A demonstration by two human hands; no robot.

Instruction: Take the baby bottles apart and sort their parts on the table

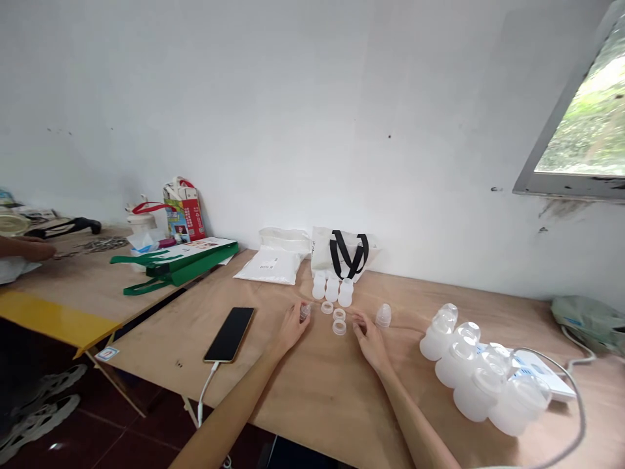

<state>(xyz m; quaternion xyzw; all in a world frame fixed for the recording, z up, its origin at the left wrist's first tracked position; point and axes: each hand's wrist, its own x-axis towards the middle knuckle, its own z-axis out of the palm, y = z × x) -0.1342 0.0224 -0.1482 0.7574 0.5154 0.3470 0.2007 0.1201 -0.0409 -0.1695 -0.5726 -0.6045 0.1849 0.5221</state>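
Here's the left hand (291, 330), fingers drawn in tight, pinching a small clear plastic piece (305, 312) at the fingertips! Just across from it, the right hand (371, 340) hangs low over the tabletop (312, 404), its fingers loosely curled, a narrow shape with nothing visible in its grip. Between the two hands lie three frosted plastic rings (338, 319), scattered in a short line, and just beyond the right hand's fingers stands a frosted cone-shaped plastic cap (383, 316).

Farther up the plywood, three small frosted plastic bottles (332, 288) stand side by side behind the rings. Out to the right, a big group of wide-necked translucent plastic bottles (469, 378) lies tipped over beside a white printed box (541, 374), with a grey cable (581, 404) curving past.

Over on the left side, a black smartphone (229, 334) lies face up with a white charging cable (205, 384) plugged in. Against the wall sit a white sealed packet (267, 266) and a white tote bag with black handles (342, 251).

On the neighbouring table, a green fabric bag (176, 267) lies flat, and at the far left a co-worker's hand (36, 250) reaches in beside a heap of small metal pieces (100, 244)!
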